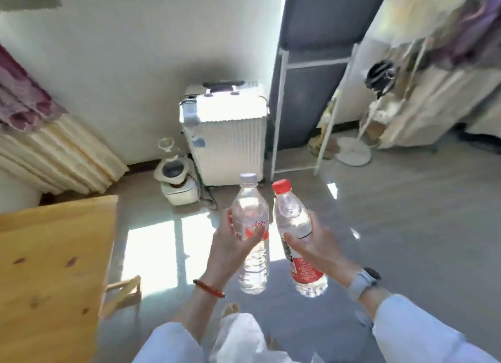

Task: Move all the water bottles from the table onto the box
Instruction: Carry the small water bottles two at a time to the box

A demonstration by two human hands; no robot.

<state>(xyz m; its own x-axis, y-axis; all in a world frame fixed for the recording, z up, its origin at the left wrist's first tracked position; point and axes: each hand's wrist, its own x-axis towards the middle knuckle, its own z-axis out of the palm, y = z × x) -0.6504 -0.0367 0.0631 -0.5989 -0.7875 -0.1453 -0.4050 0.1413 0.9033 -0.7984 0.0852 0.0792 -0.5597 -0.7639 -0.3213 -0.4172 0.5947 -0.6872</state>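
My left hand (230, 247) grips a clear water bottle with a white cap (250, 200) around its middle, held upright over the floor. My right hand (311, 243) grips a second clear bottle with a red cap and a red label (291, 208), tilted slightly left. The two bottles are side by side, a little apart, in the centre of the view. The wooden table (51, 268) lies at the lower left, and the part in view has no bottle on it. A white ribbed suitcase (225, 143) stands upright against the far wall ahead.
A small white appliance (176, 182) sits on the floor left of the suitcase. A grey fabric wardrobe with a white frame (306, 91) stands to the right. A fan base (352, 151) and hanging clothes are further right. Sunlit floor lies between me and the suitcase.
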